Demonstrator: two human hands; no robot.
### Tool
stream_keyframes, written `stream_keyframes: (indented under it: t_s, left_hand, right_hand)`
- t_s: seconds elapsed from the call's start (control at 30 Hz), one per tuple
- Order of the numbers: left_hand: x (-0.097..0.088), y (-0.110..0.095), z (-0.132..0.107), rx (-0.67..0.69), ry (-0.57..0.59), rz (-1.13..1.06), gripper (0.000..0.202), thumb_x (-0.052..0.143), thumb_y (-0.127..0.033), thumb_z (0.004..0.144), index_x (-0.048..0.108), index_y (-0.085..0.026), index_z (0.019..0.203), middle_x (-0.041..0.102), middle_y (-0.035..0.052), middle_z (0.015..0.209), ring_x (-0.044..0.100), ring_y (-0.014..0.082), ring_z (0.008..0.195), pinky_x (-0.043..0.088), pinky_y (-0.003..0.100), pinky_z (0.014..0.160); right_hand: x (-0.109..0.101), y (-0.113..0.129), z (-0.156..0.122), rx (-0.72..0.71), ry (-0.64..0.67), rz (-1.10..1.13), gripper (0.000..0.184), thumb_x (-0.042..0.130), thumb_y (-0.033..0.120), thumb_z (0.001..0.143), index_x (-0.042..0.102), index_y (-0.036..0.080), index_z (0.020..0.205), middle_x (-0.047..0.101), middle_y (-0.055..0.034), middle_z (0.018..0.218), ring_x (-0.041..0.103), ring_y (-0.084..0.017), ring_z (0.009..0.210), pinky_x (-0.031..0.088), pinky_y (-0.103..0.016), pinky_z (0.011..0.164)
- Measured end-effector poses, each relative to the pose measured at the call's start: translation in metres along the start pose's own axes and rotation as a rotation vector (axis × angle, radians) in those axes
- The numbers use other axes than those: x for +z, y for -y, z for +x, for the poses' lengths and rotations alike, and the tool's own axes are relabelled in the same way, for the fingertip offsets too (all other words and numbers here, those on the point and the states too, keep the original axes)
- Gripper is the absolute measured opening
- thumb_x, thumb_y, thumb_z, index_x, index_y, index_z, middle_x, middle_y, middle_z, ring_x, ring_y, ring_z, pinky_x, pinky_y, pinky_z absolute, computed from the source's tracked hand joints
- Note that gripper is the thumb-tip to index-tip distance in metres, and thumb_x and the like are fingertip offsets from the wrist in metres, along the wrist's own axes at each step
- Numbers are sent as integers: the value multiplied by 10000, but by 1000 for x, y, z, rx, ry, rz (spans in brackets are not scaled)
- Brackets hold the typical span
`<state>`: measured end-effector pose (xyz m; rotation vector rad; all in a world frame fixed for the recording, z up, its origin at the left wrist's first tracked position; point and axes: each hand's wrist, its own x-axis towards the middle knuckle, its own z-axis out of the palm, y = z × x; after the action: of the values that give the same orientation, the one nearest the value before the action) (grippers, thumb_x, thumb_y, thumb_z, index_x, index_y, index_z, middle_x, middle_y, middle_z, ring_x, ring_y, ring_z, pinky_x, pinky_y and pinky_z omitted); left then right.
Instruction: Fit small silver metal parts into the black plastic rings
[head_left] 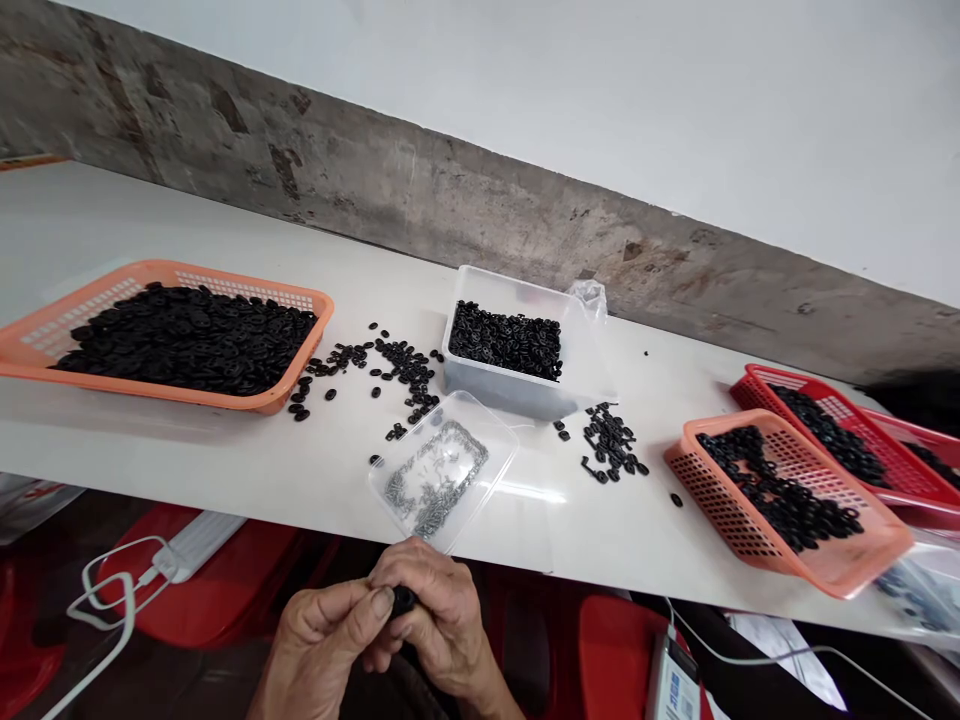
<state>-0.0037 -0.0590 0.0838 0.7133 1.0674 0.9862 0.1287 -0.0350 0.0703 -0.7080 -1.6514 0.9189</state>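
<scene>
Well left of the shallow clear plastic tray [501, 452] of fine silvery metal pieces [435, 508], a wide orange slotted plastic basket [270, 397] holds a deep heap of flat black oval parts [195, 340]; judging by it, plenty is left. Between that basket and the tray, the glossy white surface [225, 455] shows a bare strip along its front edge. Loose black ovals [409, 365] lie scattered behind the tray and to its left.

In front of the tray, off the edge, the left hand [330, 625] pinches 1 small black rounded part [403, 600] between thumb and fingers, and the right hand [442, 605] grasps it too. Whether that part is finished, I cannot tell. The tray's near corner reaches about the front edge, so room there is tight.

Just behind the tray and rightward, a deep clear plastic box [495, 392] holds many small black links [502, 340]. Right of the tray lie loose black pieces [611, 440], done or waiting unclear, with open room before them. Farther right stand a smaller orange perforated basket [870, 570], partly filled, and 2 red plastic baskets [750, 388].
</scene>
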Motion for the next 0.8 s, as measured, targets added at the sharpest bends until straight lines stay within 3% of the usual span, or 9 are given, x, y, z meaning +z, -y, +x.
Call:
stream_keyframes:
  t_s: [0.17, 0.3, 0.5, 0.8]
  left_hand:
    - [-1, -2, -2, -17, -72, -43, 369, 737, -461, 657, 661, -171, 441, 509, -5, 435, 416, 132, 489, 361, 259, 513]
    - [-3, -2, -1, -27, -33, -26, 338, 719, -427, 695, 680, -176, 473, 515, -6, 418, 418, 130, 470, 341, 259, 502]
    - [-7, 2, 1, -1, 1, 4, 364, 694, -413, 727, 622, -164, 471, 431, -21, 494, 376, 139, 537, 334, 270, 532]
    - [-4, 3, 0, 40, 22, 0, 352, 702, -367, 725, 624, -161, 451, 431, -10, 520, 372, 142, 548, 342, 279, 524]
  right_hand:
    - [1, -3, -4, 16, -7, 100, 450, 540, 536, 871, 633, 181, 1131, 688, -106, 871, 642, -217, 809, 500, -358, 789]
    - [3, -3, -9, 50, -9, 123, 438, 541, 510, 881, 610, 193, 1175, 684, -115, 939, 643, -230, 858, 494, -378, 818]
    - [6, -2, -11, 49, -55, 76, 383, 550, 474, 888, 619, 199, 1145, 677, -102, 905, 633, -215, 834, 507, -350, 781]
    - [6, 1, -14, -11, -73, -105, 363, 485, 483, 922, 620, 173, 1055, 683, -91, 832, 644, -198, 800, 528, -307, 748]
